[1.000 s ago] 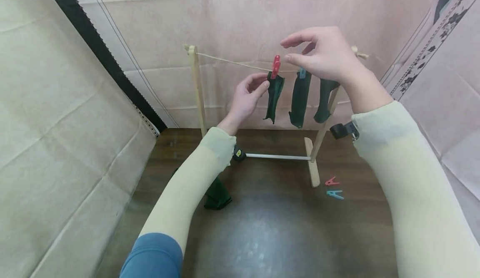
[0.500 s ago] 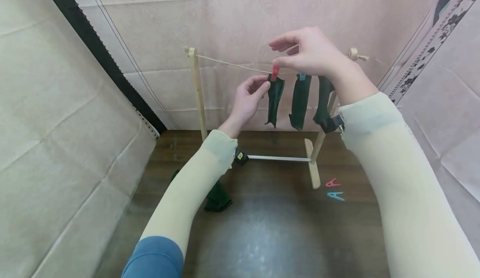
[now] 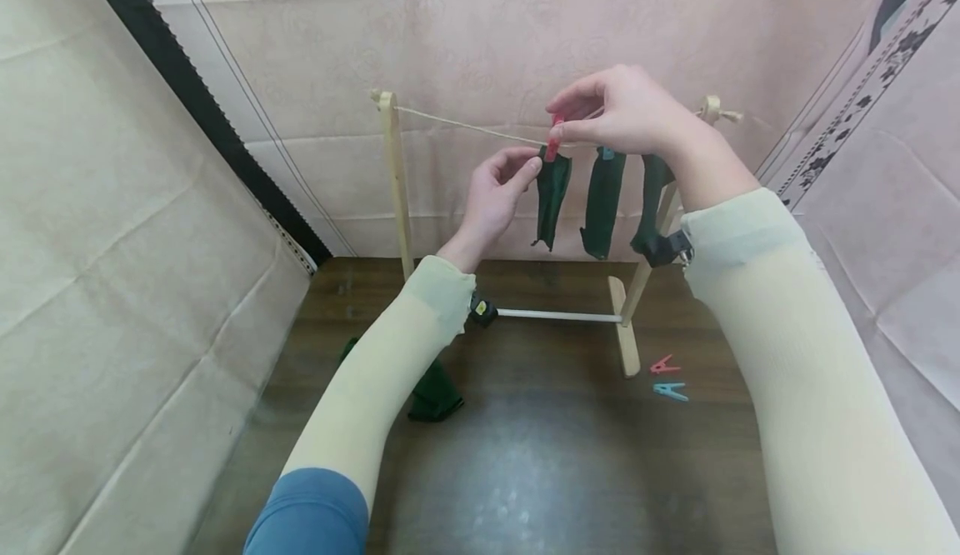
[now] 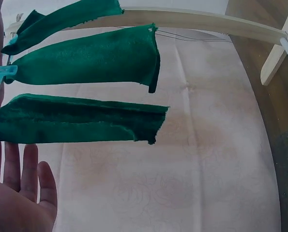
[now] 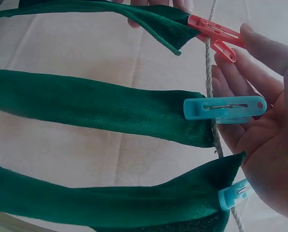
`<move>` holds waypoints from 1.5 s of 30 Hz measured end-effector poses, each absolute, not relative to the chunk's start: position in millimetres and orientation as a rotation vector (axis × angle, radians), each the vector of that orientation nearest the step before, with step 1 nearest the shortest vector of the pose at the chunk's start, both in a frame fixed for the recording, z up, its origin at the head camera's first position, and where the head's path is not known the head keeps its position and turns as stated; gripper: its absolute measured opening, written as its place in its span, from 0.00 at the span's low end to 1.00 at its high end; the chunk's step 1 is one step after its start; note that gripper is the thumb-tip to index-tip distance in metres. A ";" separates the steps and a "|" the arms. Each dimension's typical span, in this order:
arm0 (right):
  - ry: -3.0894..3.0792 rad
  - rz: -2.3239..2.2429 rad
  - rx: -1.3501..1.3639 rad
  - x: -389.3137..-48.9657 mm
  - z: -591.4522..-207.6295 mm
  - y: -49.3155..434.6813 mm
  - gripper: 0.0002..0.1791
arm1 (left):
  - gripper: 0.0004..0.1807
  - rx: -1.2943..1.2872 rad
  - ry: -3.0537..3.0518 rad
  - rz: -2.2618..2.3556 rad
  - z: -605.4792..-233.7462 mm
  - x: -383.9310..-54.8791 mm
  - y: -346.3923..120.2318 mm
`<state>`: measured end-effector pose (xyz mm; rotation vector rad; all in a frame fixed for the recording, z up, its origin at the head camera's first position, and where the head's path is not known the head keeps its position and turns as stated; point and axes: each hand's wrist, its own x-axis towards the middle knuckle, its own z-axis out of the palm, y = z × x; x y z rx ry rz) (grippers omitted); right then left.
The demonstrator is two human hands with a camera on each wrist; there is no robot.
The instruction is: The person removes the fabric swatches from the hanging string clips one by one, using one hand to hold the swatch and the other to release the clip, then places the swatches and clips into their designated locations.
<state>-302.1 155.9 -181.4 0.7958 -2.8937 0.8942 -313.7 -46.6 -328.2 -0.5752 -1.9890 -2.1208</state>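
Three green cloth strips hang from the rope (image 3: 465,126) of the wooden rack (image 3: 397,180). At the rack's middle, the right hand (image 3: 622,117) pinches a red peg (image 3: 552,152) on the near strip (image 3: 552,197), while the left hand (image 3: 491,197) pinches that strip's upper edge. Two blue pegs hold the middle strip (image 3: 602,205) and end strip (image 3: 651,197) toward the rack's right post. One loose red peg (image 3: 663,365) and one loose blue peg (image 3: 670,391) lie just beside the rack's right foot; at least one green cloth (image 3: 435,392) lies before its left side, partly hidden by the sleeve. The strips' lower edges hang free; the counter (image 3: 525,455) runs open in front of the rack, its back edge meeting the backdrop (image 3: 480,38) behind.
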 end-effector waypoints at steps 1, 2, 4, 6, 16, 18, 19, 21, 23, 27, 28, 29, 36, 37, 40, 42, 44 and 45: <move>-2.893 0.890 0.795 -302.1 -181.5 156.1 0.29 | 0.16 -0.574 -1.986 -2.125 -327.9 -313.5 -46.5; -2.893 0.886 0.794 -302.1 -181.5 156.3 0.29 | 0.16 -0.573 -1.984 -2.128 -327.9 -313.6 -46.3; -2.891 0.890 0.794 -302.1 -181.6 156.8 0.28 | 0.16 -0.571 -1.983 -2.130 -327.5 -313.4 -46.1; -2.884 0.895 0.801 -302.0 -181.8 157.4 0.27 | 0.16 -0.576 -1.982 -2.127 -326.7 -313.0 -45.8; -2.836 0.943 0.827 -300.9 -186.2 156.5 0.21 | 0.15 -0.557 -1.983 -2.118 -324.4 -312.8 -44.2; -2.846 0.956 0.814 -300.9 -187.2 156.0 0.22 | 0.15 -0.552 -1.983 -2.109 -325.0 -312.4 -44.2; -2.852 0.964 0.807 -301.0 -187.5 155.9 0.22 | 0.14 -0.549 -1.983 -2.106 -325.4 -312.3 -44.2; -2.862 0.974 0.800 -301.4 -188.1 155.8 0.22 | 0.14 -0.542 -1.982 -2.093 -326.3 -311.8 -44.3; -2.867 0.972 0.799 -301.6 -188.7 155.6 0.22 | 0.14 -0.529 -1.979 -2.082 -327.3 -311.7 -44.8; -2.850 0.974 0.803 -301.3 -190.5 155.9 0.20 | 0.14 -0.515 -1.970 -2.066 -327.5 -311.6 -45.0; -2.844 0.977 0.802 -301.1 -190.9 156.1 0.19 | 0.14 -0.513 -1.972 -2.059 -327.4 -311.6 -44.9; -2.837 0.981 0.795 -300.8 -191.3 156.3 0.19 | 0.14 -0.514 -1.973 -2.055 -327.1 -311.5 -44.8; -2.816 0.975 0.734 -299.6 -193.1 156.7 0.18 | 0.14 -0.520 -1.972 -2.032 -325.7 -309.9 -43.7; -2.811 0.969 0.730 -299.7 -193.6 156.7 0.18 | 0.14 -0.522 -1.972 -2.028 -325.6 -309.7 -43.7; -2.787 0.946 0.728 -300.3 -195.3 157.2 0.16 | 0.13 -0.527 -1.970 -2.020 -325.6 -308.9 -43.9; -2.772 0.932 0.727 -300.6 -196.5 157.6 0.15 | 0.13 -0.532 -1.964 -2.017 -325.4 -308.6 -43.9; -2.761 0.930 0.724 -301.0 -197.5 158.1 0.15 | 0.14 -0.532 -1.960 -2.023 -324.8 -308.0 -43.9; -2.759 0.934 0.721 -301.1 -197.7 158.3 0.15 | 0.14 -0.531 -1.961 -2.025 -324.4 -307.7 -43.9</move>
